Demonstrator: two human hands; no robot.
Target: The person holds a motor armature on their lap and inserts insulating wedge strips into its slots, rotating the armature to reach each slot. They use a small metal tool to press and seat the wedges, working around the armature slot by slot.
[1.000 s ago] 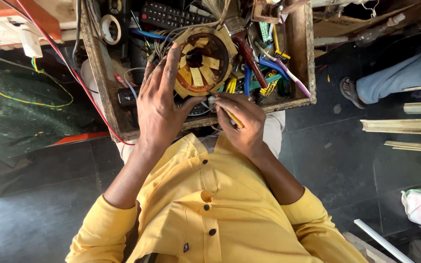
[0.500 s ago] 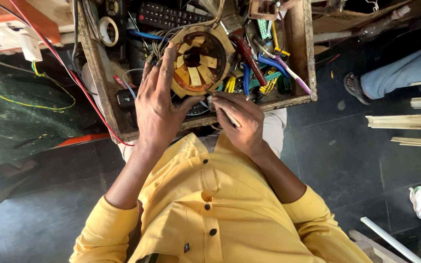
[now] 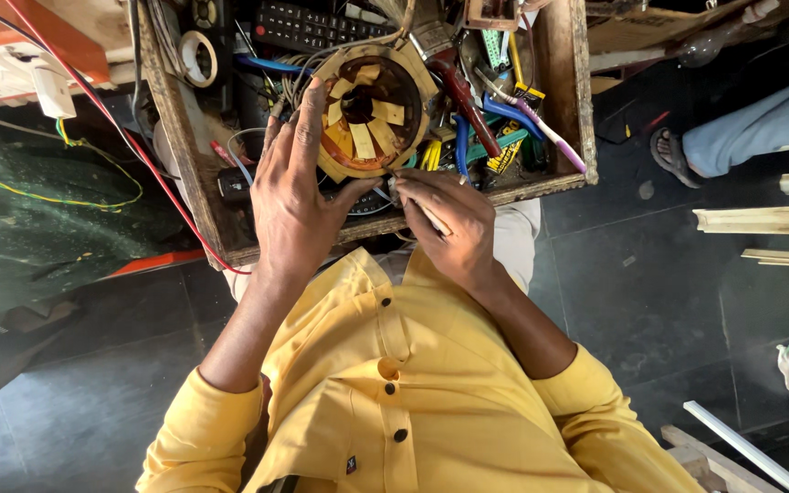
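pliers, wires and a remote crowd the wooden box; apparently little free room.
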